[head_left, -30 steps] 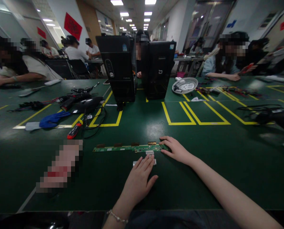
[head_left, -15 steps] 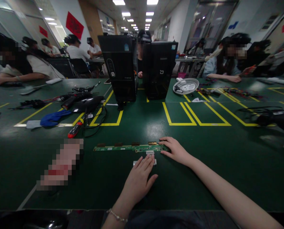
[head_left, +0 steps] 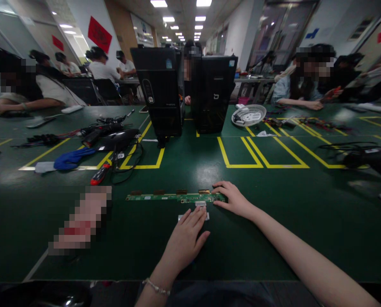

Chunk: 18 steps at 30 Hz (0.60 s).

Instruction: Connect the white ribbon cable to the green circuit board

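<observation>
A long, narrow green circuit board (head_left: 165,197) lies flat on the green table. My right hand (head_left: 233,201) grips its right end, with the thumb on the near edge and the fingers at the far edge. Just in front of the board, my left hand (head_left: 186,238) lies with its fingers stretched out over a small silver-white piece (head_left: 180,217), which is mostly covered. The left fingertips touch a pale flat connector or ribbon (head_left: 200,204) at the board's near edge. Whether this joins the silver-white piece is hidden under the fingers.
Two black computer towers (head_left: 160,94) (head_left: 214,96) stand at mid-table. To the left are a red-and-black screwdriver (head_left: 100,174), a blue cloth-like item (head_left: 70,158) and cables. A white basket (head_left: 249,115) sits back right; black cables (head_left: 369,155) lie far right. Other people sit around.
Both hands keep practically the same places on the board and the silver-white piece. Only a slight shift of the whole view shows.
</observation>
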Each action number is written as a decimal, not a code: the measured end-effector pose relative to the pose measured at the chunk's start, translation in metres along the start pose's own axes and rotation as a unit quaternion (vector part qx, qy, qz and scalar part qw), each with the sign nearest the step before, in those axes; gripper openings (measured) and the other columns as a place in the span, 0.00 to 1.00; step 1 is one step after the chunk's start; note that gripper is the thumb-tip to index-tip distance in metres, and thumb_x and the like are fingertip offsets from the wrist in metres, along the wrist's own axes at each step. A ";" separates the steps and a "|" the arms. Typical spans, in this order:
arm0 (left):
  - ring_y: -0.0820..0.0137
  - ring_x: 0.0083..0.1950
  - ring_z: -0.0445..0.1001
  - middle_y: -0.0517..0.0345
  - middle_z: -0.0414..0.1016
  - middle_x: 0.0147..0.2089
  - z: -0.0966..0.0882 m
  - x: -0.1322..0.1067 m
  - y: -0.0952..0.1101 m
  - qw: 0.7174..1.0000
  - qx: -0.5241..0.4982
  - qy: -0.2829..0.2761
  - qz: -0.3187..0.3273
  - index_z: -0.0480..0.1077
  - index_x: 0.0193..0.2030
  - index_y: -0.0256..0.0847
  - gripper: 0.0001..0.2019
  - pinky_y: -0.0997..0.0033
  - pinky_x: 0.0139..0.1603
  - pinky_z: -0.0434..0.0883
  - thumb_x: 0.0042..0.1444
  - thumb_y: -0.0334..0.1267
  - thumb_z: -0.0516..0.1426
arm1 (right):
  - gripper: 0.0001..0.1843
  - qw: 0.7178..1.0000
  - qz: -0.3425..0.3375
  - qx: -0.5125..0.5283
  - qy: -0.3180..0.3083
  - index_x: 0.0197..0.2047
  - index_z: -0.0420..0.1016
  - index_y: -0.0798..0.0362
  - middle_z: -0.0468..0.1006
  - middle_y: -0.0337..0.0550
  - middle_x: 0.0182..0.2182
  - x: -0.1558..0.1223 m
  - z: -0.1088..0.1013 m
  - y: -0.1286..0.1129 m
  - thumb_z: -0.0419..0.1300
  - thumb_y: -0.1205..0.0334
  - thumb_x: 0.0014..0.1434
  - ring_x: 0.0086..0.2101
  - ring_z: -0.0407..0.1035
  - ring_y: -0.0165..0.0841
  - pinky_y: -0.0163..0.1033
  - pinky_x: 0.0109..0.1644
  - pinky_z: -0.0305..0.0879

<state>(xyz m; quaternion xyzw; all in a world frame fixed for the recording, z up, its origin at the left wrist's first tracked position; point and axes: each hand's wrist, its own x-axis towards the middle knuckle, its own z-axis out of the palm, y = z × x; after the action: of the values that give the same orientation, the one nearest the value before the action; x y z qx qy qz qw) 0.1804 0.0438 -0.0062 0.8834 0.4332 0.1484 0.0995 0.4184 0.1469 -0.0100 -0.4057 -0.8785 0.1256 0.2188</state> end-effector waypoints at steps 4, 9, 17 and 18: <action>0.63 0.71 0.54 0.50 0.57 0.70 -0.001 0.000 0.000 1.000 0.002 -0.003 0.001 0.53 0.69 0.38 0.25 0.54 0.69 0.56 0.68 0.42 0.48 | 0.20 1.000 -0.017 -0.009 -0.003 0.55 0.70 0.50 0.69 0.51 0.54 -0.005 -0.005 -0.007 0.59 0.56 0.61 0.55 0.62 0.41 0.52 0.58 0.60; 0.63 0.71 0.54 0.50 0.57 0.70 -0.002 0.000 0.001 1.000 -0.002 -0.007 -0.003 0.53 0.69 0.38 0.25 0.54 0.69 0.56 0.69 0.43 0.48 | 0.21 0.996 -0.068 -0.027 -0.044 0.60 0.67 0.47 0.63 0.51 0.61 -0.020 -0.012 -0.018 0.55 0.55 0.64 0.60 0.56 0.42 0.54 0.62 0.56; 0.60 0.70 0.56 0.46 0.60 0.69 -0.001 -0.001 0.001 1.000 0.000 0.005 -0.013 0.58 0.66 0.36 0.24 0.53 0.68 0.58 0.67 0.42 0.50 | 0.22 0.995 -0.053 -0.025 -0.083 0.61 0.68 0.44 0.61 0.50 0.63 -0.025 -0.012 -0.019 0.53 0.52 0.65 0.62 0.54 0.43 0.55 0.63 0.55; 0.60 0.70 0.56 0.46 0.61 0.68 -0.001 -0.001 0.001 1.000 0.002 0.006 -0.015 0.59 0.66 0.36 0.23 0.53 0.68 0.58 0.67 0.42 0.51 | 0.22 0.995 -0.053 -0.022 -0.081 0.61 0.68 0.45 0.61 0.50 0.63 -0.024 -0.012 -0.018 0.54 0.53 0.65 0.62 0.55 0.43 0.55 0.63 0.54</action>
<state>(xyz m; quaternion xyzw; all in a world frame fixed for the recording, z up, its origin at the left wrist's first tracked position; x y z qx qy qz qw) 0.1806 0.0424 -0.0046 0.8761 0.4476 0.1508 0.0972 0.4260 0.1169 0.0005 -0.3519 -0.9162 0.1266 0.1438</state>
